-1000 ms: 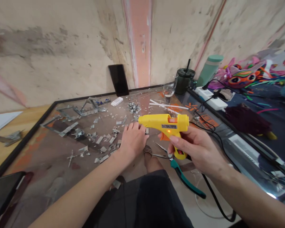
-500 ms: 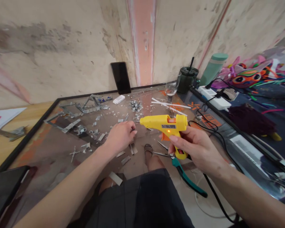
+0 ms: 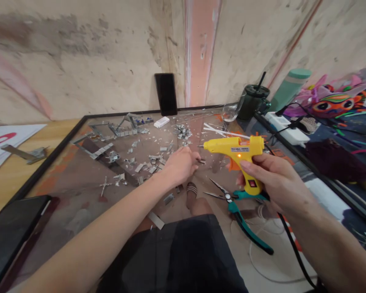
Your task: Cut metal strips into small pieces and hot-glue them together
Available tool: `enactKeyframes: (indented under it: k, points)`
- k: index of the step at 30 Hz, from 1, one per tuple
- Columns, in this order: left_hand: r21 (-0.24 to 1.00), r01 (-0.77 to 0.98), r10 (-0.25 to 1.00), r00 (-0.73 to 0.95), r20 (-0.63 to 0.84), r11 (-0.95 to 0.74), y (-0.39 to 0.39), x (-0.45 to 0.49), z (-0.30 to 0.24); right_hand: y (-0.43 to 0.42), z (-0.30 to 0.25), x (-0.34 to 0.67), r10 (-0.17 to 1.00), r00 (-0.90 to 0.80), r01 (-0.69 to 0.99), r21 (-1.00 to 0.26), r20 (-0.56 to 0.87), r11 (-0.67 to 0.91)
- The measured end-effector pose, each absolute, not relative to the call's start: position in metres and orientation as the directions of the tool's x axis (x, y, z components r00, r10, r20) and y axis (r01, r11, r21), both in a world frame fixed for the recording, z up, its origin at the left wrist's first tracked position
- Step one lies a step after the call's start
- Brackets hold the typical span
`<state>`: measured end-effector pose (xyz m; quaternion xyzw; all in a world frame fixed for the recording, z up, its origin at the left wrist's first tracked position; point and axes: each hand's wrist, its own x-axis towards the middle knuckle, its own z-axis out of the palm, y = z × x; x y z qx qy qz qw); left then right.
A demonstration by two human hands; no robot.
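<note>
My right hand [image 3: 271, 173] is wrapped around the handle of a yellow glue gun [image 3: 225, 145]. Its nozzle points left and its small orange light is lit. Just left of the nozzle, my left hand [image 3: 183, 165] is closed in a pinch, with a small grey piece [image 3: 202, 162] at the fingertips; the rest of that piece is hidden by the fingers. Below the glue gun, pliers with teal handles [image 3: 247, 228] lie spread on the glass tabletop [image 3: 61, 203]. Cut grey pieces [image 3: 183, 131] are scattered beyond and left of my left hand.
A phone [image 3: 166, 94] leans on the wall. Right of it stand a clear glass [image 3: 231, 112], a dark tumbler [image 3: 252, 101] and a green bottle [image 3: 289, 87]. Cables run from a white power strip [image 3: 286, 128]. Grey assembled frames [image 3: 125, 126] lie at back left; another dark device [image 3: 16, 232] lies front left.
Both hands have shifted to the right in view, the glue gun with them. The small grey piece now shows beyond my left fingertips. The camera view has also turned slightly left.
</note>
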<state>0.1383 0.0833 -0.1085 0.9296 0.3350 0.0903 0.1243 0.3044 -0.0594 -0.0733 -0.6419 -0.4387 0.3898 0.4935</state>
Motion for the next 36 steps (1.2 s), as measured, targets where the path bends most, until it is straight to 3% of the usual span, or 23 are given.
enactKeyframes:
  k: [15,22,25,27,36]
  points:
    - [0.642,0.547,0.741,0.67,0.048,-0.537,0.081,0.151,-0.118,-0.057,-0.076,0.298,0.949,0.315,0.221,-0.971,-0.016,-0.09]
    - [0.881,0.449,0.788,0.592,-0.168,-0.149,0.069,0.112,-0.096,-0.061,-0.072,0.291,0.966,0.257,0.245,-0.967,-0.008,-0.073]
    - [0.95,0.27,0.775,0.562,-0.288,0.157,0.056,0.088,-0.092,-0.063,-0.073,0.287,0.974,0.223,0.216,-0.972,-0.04,-0.09]
    - [0.952,0.173,0.784,0.54,-0.306,0.252,0.047,0.074,-0.092,-0.063,-0.075,0.285,0.979,0.194,0.184,-0.978,-0.06,-0.096]
    - [0.946,0.319,0.891,0.412,-0.191,0.056,0.021,0.031,-0.091,-0.064,-0.078,0.274,0.985,0.127,0.2,-0.97,-0.115,-0.14]
